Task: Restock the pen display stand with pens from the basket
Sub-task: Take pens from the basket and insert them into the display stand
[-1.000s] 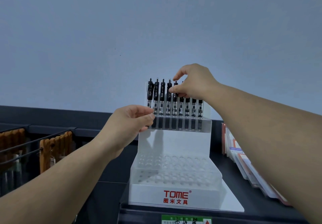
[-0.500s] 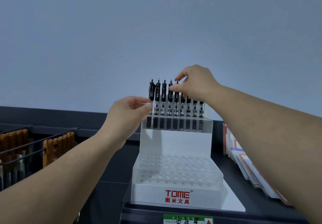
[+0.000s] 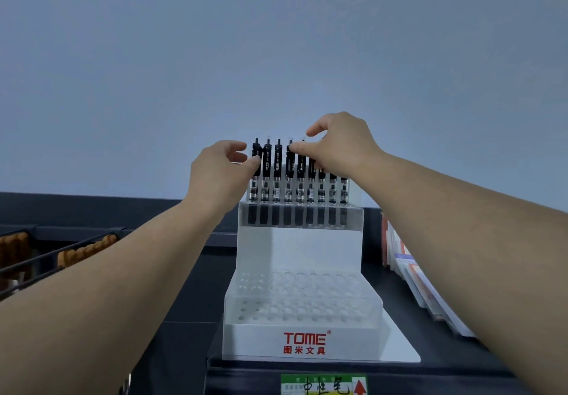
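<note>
Pen (image 3: pixel 289 165) pinched in right hand (image 3: pixel 341 145); left hand (image 3: pixel 218 173) half-curled, perhaps touching endmost pen (image 3: pixel 255 152).

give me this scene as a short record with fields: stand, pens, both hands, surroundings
stand: white acrylic tiered pen display stand, red TOME logo
top tier: nine black click pens upright in one row
lower tiers: holes empty
left hand: thumb tip touches leftmost pen; grip unclear
right hand: pinches top of fourth pen from left
surroundings: black wire basket at left, stacked printed packets at right
</note>
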